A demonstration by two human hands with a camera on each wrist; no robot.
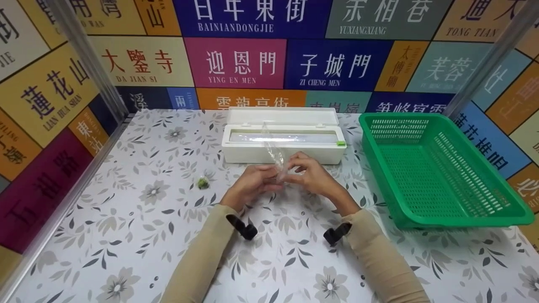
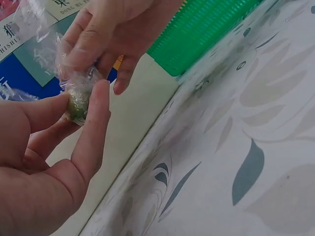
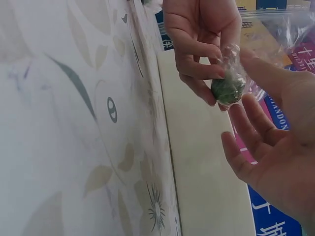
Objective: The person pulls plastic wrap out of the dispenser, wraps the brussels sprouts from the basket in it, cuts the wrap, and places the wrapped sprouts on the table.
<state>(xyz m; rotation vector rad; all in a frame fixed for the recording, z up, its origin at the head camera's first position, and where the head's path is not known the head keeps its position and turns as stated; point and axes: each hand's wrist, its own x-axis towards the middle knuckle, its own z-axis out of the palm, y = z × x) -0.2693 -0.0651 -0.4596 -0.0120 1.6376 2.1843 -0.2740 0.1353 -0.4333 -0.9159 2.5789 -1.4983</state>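
Note:
Between the hands, in front of the white box, is a small round green item (image 3: 228, 90) wrapped in clear plastic film (image 1: 276, 155). My left hand (image 1: 257, 180) pinches the green item between thumb and fingers, as the left wrist view shows. At its upper side, my right hand (image 1: 310, 174) pinches the gathered film with thumb and finger; its other fingers are spread in the right wrist view. A loose tail of film stands up from the hands toward the box. On the table to the left lies another small green item in film (image 1: 203, 182).
Behind the hands, a long white cling film box (image 1: 284, 156) stands with its lid raised; a green piece (image 1: 340, 143) sits at its right end. A green plastic basket (image 1: 391, 185) stands on the right. The floral tablecloth (image 1: 139, 244) meets printed walls.

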